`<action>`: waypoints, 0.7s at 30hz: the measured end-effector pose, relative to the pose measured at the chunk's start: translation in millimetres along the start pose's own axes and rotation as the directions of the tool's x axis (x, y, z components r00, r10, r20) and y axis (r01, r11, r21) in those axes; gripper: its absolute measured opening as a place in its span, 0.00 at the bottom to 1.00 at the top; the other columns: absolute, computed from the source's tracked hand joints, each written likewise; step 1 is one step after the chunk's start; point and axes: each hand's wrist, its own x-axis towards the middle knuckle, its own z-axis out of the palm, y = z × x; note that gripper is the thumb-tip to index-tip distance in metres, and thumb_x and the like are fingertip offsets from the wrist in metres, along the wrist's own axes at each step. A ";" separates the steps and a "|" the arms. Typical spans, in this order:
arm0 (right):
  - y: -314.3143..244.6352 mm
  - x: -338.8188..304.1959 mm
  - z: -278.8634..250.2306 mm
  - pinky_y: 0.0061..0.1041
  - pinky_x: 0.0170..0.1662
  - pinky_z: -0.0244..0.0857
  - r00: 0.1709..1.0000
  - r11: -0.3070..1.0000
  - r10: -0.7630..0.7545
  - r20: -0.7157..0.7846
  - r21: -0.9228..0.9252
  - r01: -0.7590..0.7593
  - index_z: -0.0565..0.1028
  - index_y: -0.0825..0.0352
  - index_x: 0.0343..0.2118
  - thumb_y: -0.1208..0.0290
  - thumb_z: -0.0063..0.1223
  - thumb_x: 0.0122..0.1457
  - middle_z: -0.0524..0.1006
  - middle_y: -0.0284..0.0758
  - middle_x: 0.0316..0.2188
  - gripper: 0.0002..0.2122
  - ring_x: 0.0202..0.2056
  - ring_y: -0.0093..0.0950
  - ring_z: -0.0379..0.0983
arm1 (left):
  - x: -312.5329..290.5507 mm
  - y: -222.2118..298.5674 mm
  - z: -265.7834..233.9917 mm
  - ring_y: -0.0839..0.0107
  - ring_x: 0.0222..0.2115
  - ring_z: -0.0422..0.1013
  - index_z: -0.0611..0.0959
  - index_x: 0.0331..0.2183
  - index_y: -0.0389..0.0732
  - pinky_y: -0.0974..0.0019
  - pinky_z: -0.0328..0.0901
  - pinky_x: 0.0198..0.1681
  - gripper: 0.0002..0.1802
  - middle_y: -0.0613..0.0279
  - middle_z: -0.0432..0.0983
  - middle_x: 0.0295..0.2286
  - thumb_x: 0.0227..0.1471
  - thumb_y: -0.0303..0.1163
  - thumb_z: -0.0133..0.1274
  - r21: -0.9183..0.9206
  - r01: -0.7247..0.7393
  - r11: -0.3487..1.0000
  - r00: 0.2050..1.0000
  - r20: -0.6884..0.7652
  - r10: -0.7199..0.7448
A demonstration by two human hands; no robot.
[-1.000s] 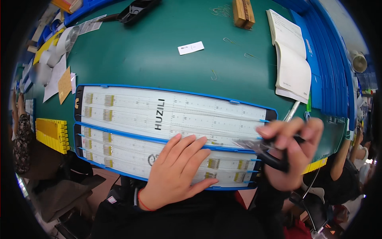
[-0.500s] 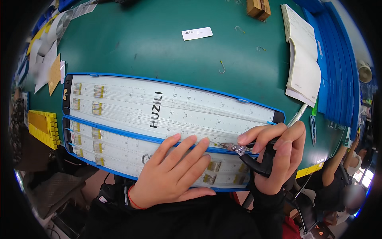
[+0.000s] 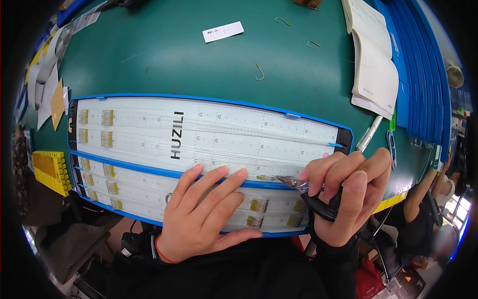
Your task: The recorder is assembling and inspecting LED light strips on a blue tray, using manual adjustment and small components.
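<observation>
My left hand [image 3: 201,214] lies flat and open across the lower half of a long blue-rimmed case [image 3: 239,103], its fingertips near the middle ridge. Wrapped in my right hand [image 3: 356,199] is a pair of pliers [image 3: 290,181] with black handles and metal jaws pointing left over that ridge. By the jaw tips sits a small yellow bit, apparently a fishhook's shank; whether the jaws grip it I cannot tell. White boards printed with scales line both halves of the case. Rows of yellow-shanked fishhooks [image 3: 107,118] with thin lines stretched along the boards fill it.
Three loose hooks, one nearest [image 3: 259,73], lie on the green table beyond the case, near a white paper slip [image 3: 223,32]. An open notebook [image 3: 374,65] and stacked blue cases [image 3: 423,74] stand right. A yellow rack [image 3: 51,172] is at left. Another person sits far right.
The view has shifted, so the case and table items appear farther left. Both hands keep nearly the same places over the case; the pliers stay in my right hand.
</observation>
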 end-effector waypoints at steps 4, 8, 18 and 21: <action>-1.7 -0.4 -0.4 0.28 0.31 0.69 1.000 1.000 0.000 -0.015 -0.013 0.000 0.56 0.70 0.31 0.78 0.41 0.60 0.66 0.35 0.18 0.06 0.20 0.22 0.64 | 0.4 0.7 -0.3 0.62 0.49 0.68 0.76 0.33 0.41 0.55 0.60 0.53 0.28 0.61 0.75 0.47 0.41 0.55 0.62 0.008 -0.008 1.000 1.000 0.007 0.008; -0.9 -1.9 0.3 0.28 0.31 0.69 1.000 1.000 -0.003 -0.019 -0.012 0.003 0.56 0.70 0.31 0.78 0.41 0.60 0.66 0.35 0.18 0.07 0.20 0.22 0.64 | -0.5 0.2 -0.4 0.62 0.50 0.68 0.76 0.32 0.41 0.56 0.60 0.54 0.28 0.60 0.75 0.46 0.41 0.56 0.61 0.015 -0.007 1.000 1.000 0.012 0.007; 0.4 -3.2 -0.9 0.29 0.32 0.69 1.000 1.000 -0.004 0.000 -0.006 0.004 0.56 0.69 0.33 0.77 0.43 0.60 0.65 0.34 0.19 0.08 0.20 0.23 0.64 | 0.1 0.0 -0.5 0.62 0.48 0.68 0.77 0.29 0.40 0.56 0.59 0.54 0.26 0.60 0.76 0.46 0.42 0.55 0.60 0.024 -0.018 1.000 0.999 0.028 0.017; 0.2 -2.3 -0.4 0.29 0.32 0.69 1.000 1.000 0.012 -0.006 0.003 -0.012 0.56 0.69 0.33 0.77 0.43 0.60 0.65 0.35 0.18 0.08 0.20 0.24 0.65 | -0.5 0.9 0.2 0.62 0.48 0.68 0.77 0.29 0.40 0.55 0.59 0.54 0.26 0.59 0.76 0.45 0.42 0.55 0.59 0.043 -0.023 0.999 0.999 0.026 0.022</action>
